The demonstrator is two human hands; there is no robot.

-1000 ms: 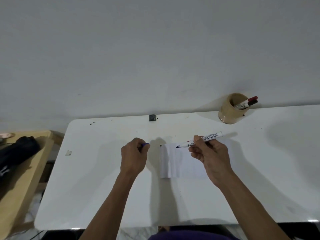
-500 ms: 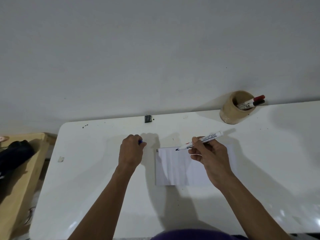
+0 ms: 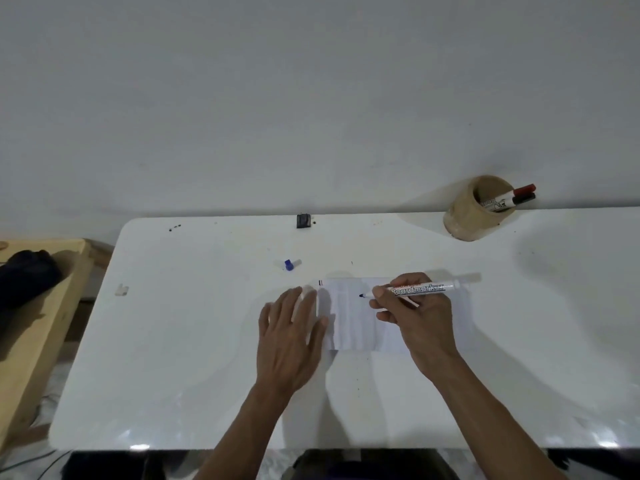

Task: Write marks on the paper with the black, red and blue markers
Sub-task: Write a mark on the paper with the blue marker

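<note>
Right hand (image 3: 414, 317) grips the blue marker (image 3: 420, 289), tip at the paper (image 3: 353, 323); contact unclear. Left hand (image 3: 289, 336) lies flat, fingers spread, on the paper's left edge. Blue cap (image 3: 288, 264) lies on the bench (image 3: 173, 341).

Left hand (image 3: 289, 337) no longer closed around the blue cap (image 3: 288, 265); cap now lies on the table (image 3: 173, 341), well beyond the hand. Left hand now flat, fingers spread, at the paper's (image 3: 353, 320) left edge. Right hand (image 3: 415, 317) has lowered the blue marker (image 3: 420, 290), tip now over the paper.
</note>
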